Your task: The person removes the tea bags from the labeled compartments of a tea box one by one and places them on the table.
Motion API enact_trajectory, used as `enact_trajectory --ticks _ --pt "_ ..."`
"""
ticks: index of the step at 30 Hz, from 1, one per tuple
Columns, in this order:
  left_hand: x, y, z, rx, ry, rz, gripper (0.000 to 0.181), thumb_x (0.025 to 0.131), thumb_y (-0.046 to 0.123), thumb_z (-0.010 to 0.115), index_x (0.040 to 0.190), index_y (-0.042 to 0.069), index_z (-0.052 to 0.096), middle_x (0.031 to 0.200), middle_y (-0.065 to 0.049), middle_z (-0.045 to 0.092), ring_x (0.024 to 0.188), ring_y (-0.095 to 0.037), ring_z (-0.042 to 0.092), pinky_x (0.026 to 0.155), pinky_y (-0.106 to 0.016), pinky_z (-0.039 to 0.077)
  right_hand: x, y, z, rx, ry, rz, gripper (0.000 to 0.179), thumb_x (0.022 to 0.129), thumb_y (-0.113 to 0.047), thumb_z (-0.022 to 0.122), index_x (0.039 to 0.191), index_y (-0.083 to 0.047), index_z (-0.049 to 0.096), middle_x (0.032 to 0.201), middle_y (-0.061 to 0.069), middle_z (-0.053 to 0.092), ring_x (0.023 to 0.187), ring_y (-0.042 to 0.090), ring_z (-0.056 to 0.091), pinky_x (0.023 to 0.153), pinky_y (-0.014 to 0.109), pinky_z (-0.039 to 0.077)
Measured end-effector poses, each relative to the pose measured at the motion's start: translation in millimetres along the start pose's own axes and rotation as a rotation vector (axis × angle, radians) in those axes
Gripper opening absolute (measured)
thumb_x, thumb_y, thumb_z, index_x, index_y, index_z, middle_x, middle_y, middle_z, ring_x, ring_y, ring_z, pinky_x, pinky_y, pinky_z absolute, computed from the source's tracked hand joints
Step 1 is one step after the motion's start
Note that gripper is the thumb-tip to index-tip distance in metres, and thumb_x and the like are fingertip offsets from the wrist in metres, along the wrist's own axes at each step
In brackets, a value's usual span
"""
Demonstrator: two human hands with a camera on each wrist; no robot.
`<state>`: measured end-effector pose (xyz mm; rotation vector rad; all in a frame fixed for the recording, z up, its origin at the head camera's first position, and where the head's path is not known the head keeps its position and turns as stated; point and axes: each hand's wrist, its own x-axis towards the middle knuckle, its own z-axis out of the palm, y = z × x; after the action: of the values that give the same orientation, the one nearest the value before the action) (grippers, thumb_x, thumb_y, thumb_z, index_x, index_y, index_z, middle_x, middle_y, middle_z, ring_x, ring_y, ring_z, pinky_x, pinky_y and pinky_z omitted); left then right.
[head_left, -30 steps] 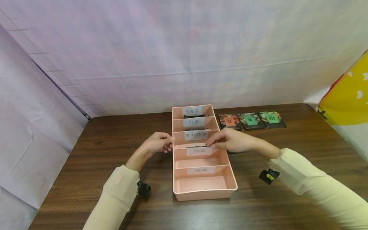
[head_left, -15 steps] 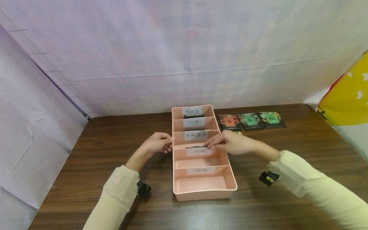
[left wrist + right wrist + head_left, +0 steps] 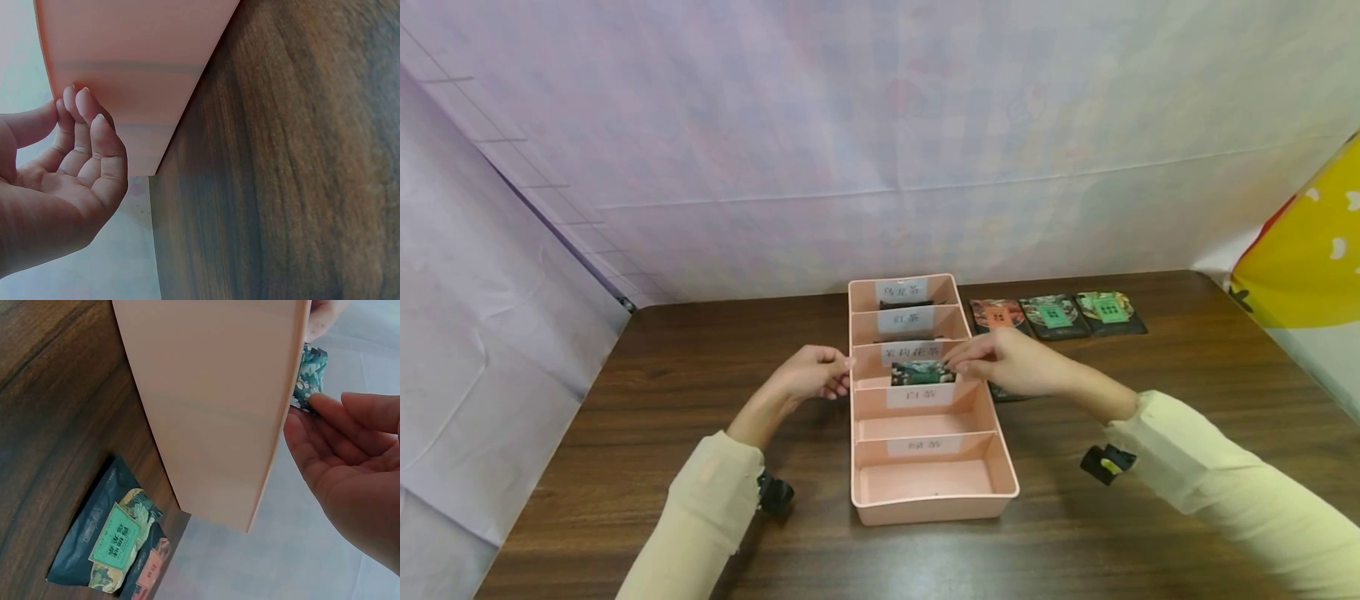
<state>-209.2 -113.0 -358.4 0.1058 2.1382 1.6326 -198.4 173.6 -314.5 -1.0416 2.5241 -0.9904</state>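
A long pink divided box stands on the table, its compartments marked with white paper labels. My left hand pinches the box's left rim; the left wrist view has the curled fingers against the outer wall and the thumb at the edge. A dark green patterned tea packet shows in the middle compartment, its face tilted upward and its lower part hidden. My right hand holds the packet's right edge with its fingertips, reaching over the right rim. In the right wrist view, the packet's end rises above the rim and the thumb stands apart.
Right of the box lie an orange-labelled tea packet and two green-labelled ones, a middle packet and an outer packet. Another packet is partly hidden under my right hand. Dark packet edges show in both far compartments. A cloth backdrop hangs behind the table.
The packet at my right fingertips showed only its thin top edge before; now its patterned face is visible, higher up. My right hand has risen slightly. The left hand and box have not moved.
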Motion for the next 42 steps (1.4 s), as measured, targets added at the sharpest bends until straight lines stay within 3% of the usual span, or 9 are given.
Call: enact_trajectory --ticks 4,8,10,12,14,18,23,29,42 --pt "0.1 -0.4 -0.5 0.001 0.002 -0.007 0.019 0.096 0.010 0.047 0.087 -0.006 0.054 0.071 -0.007 0.054 0.059 -0.011 0.053 0.054 -0.021 0.044 -0.2 -0.6 -4.5 -0.011 0.047 -0.022 0.018 0.089 0.001 0.054 0.103 0.005 0.065 0.111 0.018 0.061 0.065 0.013 0.059 0.050 0.023 0.040" --pt "-0.3 0.0 -0.4 0.001 0.007 -0.015 0.019 0.096 0.010 0.047 0.086 -0.005 0.054 0.072 -0.008 0.054 0.059 -0.011 0.053 0.054 -0.021 0.044 -0.9 -2.6 -10.8 -0.034 0.083 -0.021 0.018 0.090 -0.001 0.054 0.103 0.003 0.066 0.109 0.015 0.063 0.041 0.003 0.026 0.042 0.022 0.029" --pt "-0.5 0.2 -0.2 0.001 0.007 -0.014 0.019 0.096 0.010 0.047 0.085 -0.005 0.054 0.071 -0.007 0.054 0.059 -0.011 0.053 0.054 -0.021 0.044 -1.6 -4.3 -14.8 -0.034 0.096 -0.023 0.019 0.090 -0.001 0.054 0.104 0.002 0.066 0.108 0.015 0.063 0.040 0.004 0.024 0.042 0.022 0.029" --pt "-0.8 0.7 0.0 0.000 0.007 -0.015 0.019 0.096 0.010 0.047 0.085 -0.004 0.054 0.070 -0.006 0.053 0.059 -0.011 0.053 0.055 -0.021 0.044 -2.3 -6.3 -18.8 -0.045 0.112 -0.022 0.019 0.090 -0.002 0.054 0.105 0.002 0.066 0.108 0.014 0.064 0.046 0.007 0.040 0.044 0.024 0.033" --pt "-1.4 1.2 -0.1 0.002 0.008 -0.016 0.020 0.096 0.011 0.047 0.084 -0.004 0.054 0.070 -0.005 0.053 0.059 -0.011 0.053 0.055 -0.021 0.045 -3.1 -8.0 -23.1 -0.054 0.128 -0.009 0.019 0.090 -0.003 0.054 0.105 0.001 0.066 0.108 0.013 0.064 0.068 0.016 0.059 0.055 0.027 0.044" --pt "-1.9 2.2 -0.2 0.008 0.007 -0.017 0.020 0.096 0.011 0.047 0.084 -0.004 0.053 0.070 -0.005 0.053 0.059 -0.011 0.053 0.055 -0.021 0.045 -5.4 -12.3 -32.4 -0.058 0.153 0.033 0.020 0.091 -0.003 0.053 0.106 0.000 0.066 0.111 0.012 0.062 0.112 0.030 0.052 0.075 0.035 0.048" --pt "-0.9 1.9 -0.8 0.004 0.004 -0.013 0.019 0.095 0.011 0.047 0.083 -0.003 0.053 0.070 -0.005 0.054 0.059 -0.011 0.053 0.054 -0.021 0.044 -10.4 -16.3 -45.3 -0.021 0.172 0.066 0.021 0.093 -0.007 0.052 0.107 0.000 0.066 0.114 0.015 0.061 0.100 0.024 0.060 0.071 0.029 0.050" --pt "-0.5 1.3 -0.9 0.000 -0.002 -0.012 0.019 0.095 0.010 0.047 0.084 -0.003 0.053 0.069 -0.004 0.054 0.059 -0.011 0.053 0.054 -0.020 0.044 -19.4 -18.8 -60.4 -0.030 0.191 0.101 0.023 0.094 -0.014 0.051 0.109 -0.003 0.066 0.112 0.012 0.062 0.079 0.011 0.061 0.049 0.025 0.040" --pt "0.1 0.8 -1.3 0.004 -0.001 -0.007 0.022 0.095 0.009 0.047 0.093 -0.012 0.052 0.070 -0.005 0.054 0.059 -0.011 0.054 0.054 -0.021 0.044 -42.7 -2.1 -82.3 -0.084 0.222 0.218 0.025 0.096 -0.018 0.049 0.110 -0.005 0.066 0.116 0.014 0.060 0.098 0.018 0.059 0.069 0.024 0.049"
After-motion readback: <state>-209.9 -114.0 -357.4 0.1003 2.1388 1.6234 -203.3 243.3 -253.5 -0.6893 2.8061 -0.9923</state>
